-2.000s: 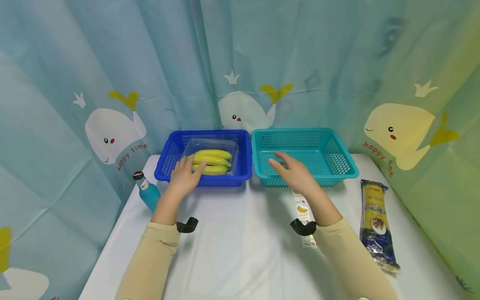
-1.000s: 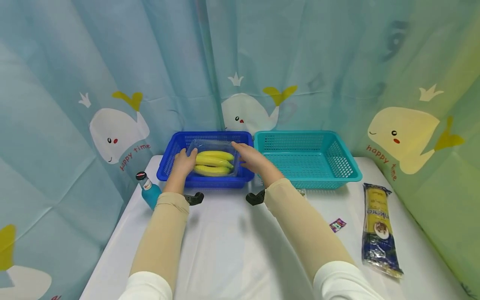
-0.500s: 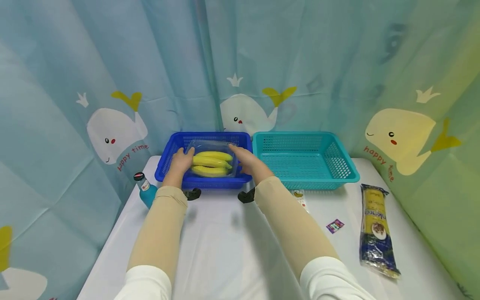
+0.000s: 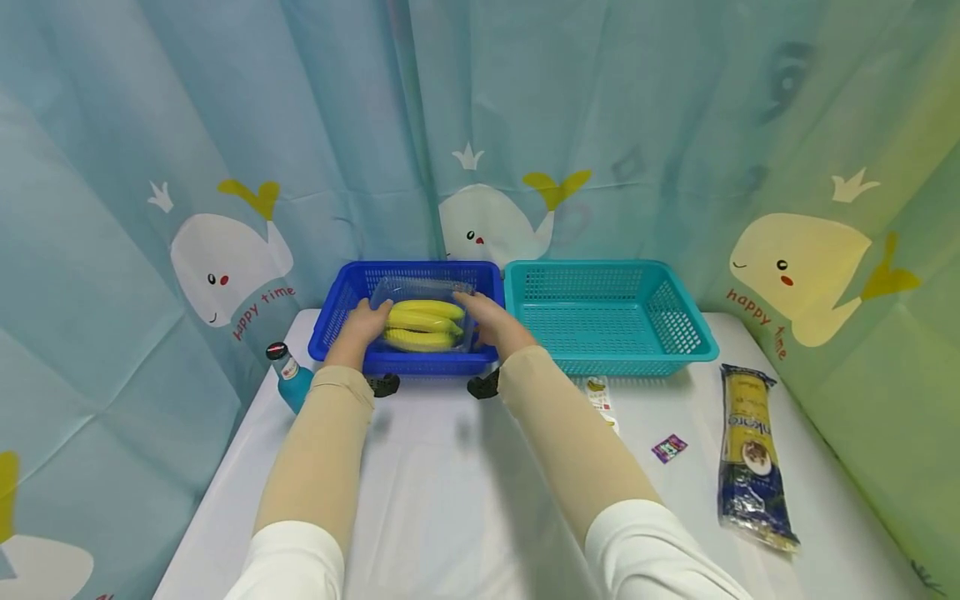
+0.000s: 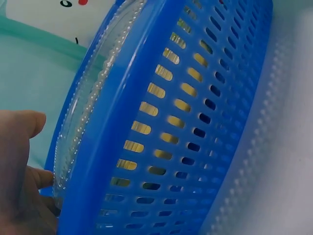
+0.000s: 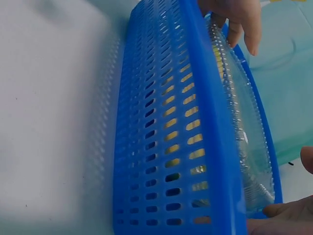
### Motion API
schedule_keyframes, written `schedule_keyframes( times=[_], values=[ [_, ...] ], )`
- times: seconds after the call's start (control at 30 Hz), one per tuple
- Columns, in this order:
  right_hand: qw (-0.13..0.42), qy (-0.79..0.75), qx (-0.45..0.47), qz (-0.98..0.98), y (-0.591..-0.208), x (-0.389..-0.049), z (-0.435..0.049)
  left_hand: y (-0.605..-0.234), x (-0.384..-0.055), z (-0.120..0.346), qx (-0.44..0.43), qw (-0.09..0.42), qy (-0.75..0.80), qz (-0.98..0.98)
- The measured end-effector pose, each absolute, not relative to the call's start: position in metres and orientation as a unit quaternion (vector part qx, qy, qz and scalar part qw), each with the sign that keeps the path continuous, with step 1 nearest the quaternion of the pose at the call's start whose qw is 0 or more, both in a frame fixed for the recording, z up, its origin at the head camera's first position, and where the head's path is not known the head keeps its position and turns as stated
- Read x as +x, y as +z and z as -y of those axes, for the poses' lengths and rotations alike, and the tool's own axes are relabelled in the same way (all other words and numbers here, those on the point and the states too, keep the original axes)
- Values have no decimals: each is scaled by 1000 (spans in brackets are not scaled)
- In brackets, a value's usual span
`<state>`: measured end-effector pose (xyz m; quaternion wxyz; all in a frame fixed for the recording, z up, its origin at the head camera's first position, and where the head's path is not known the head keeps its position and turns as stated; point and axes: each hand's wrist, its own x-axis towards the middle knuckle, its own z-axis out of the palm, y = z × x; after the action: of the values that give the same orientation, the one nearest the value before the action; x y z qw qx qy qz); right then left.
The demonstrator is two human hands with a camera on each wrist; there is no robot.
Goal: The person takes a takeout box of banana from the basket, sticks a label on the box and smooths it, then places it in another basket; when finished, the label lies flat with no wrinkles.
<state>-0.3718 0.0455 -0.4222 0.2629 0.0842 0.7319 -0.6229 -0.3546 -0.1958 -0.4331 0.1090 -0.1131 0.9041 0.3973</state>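
Note:
In the head view a clear plastic tray (image 4: 392, 290) with three bananas (image 4: 420, 325) lies inside the blue basket (image 4: 491, 292). My left hand (image 4: 362, 325) is at the tray's left end. In the left wrist view, its fingers (image 5: 41, 177) touch the tray's rim, and the thumb stands raised apart from it. At the other end is my right hand (image 4: 491, 318); in the right wrist view its fingers (image 6: 288, 215) touch the tray's end, with the thumb apart. The fingertips are partly hidden behind the rims.
A teal basket (image 4: 611, 367) adjoins the blue one. A blue bottle (image 4: 294, 385) stands at the left, and a yellow and navy packet (image 4: 753, 458) lies at the right. A strip with banana pictures (image 4: 600, 396) and a small purple sachet (image 4: 669, 447) lie between.
Both hands have reached forward, the right one leftwards from the teal basket to the tray's right end. Since half a second ago they have barely moved. The tray stays in place.

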Motion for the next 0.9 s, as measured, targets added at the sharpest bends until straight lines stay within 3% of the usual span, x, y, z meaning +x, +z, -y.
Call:
schedule_keyframes(
  times=[0.9],
  values=[
    [249, -622, 83, -738, -433, -373, -38, -432, -356, 192, -134, 121, 409, -894]
  ],
)
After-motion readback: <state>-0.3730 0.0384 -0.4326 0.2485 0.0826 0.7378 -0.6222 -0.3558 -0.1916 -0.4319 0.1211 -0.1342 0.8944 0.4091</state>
